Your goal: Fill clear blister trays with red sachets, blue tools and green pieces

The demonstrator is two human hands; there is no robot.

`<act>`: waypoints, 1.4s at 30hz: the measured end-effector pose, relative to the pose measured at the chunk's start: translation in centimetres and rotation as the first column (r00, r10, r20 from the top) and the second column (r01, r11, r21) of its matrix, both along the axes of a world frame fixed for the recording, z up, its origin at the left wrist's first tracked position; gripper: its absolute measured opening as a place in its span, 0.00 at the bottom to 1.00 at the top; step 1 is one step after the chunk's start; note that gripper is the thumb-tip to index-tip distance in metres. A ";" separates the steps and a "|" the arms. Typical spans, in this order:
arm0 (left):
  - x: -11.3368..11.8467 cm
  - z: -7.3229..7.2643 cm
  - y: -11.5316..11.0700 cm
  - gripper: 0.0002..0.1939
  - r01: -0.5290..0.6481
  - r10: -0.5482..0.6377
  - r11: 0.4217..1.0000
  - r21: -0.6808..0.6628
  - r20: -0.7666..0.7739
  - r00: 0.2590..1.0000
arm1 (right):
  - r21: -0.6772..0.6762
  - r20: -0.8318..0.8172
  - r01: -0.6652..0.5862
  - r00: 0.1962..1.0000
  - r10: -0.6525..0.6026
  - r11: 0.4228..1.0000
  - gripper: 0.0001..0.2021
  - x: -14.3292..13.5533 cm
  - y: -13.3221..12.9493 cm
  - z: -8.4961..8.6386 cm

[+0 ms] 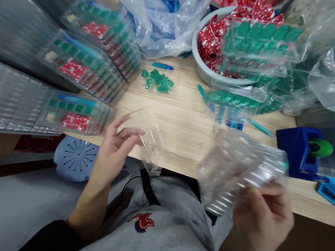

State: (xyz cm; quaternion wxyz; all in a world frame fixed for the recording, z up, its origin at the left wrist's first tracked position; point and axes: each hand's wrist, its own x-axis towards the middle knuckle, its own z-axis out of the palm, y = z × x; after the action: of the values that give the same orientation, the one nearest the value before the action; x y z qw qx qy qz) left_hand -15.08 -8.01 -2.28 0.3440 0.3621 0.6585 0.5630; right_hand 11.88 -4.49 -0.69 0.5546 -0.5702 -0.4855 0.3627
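Near the table's front edge, my left hand (115,148) has its thumb and fingers closed on a thin clear plastic tray (152,141), which is blurred. To the right, my right hand (263,216) grips a clear ribbed plastic piece (236,170), also smeared by motion; it may be several nested trays. Behind my left hand, small green pieces (159,80) lie in a clear tray, with a blue pen-like piece (162,66) at its back edge.
Filled clear trays (78,104) stand stacked at left. Behind are a plastic bag (167,28) and a basin (201,62) of red packets with green-filled trays (260,40) over it. A blue tape dispenser (292,150) and a blue cutter (333,194) are at right.
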 end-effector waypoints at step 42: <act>9.0 4.4 0.7 0.11 0.621 -0.616 0.783 0.033 -0.104 0.781 | -0.025 -0.107 -0.370 0.925 0.366 0.929 0.04 -2.0 -0.7 2.4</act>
State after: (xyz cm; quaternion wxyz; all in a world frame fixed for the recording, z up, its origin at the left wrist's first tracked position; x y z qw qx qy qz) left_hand -6.03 -7.33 2.10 0.4685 0.5932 0.4989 0.4240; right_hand 9.86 -5.17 1.67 0.4874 -0.4623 -0.5470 0.4994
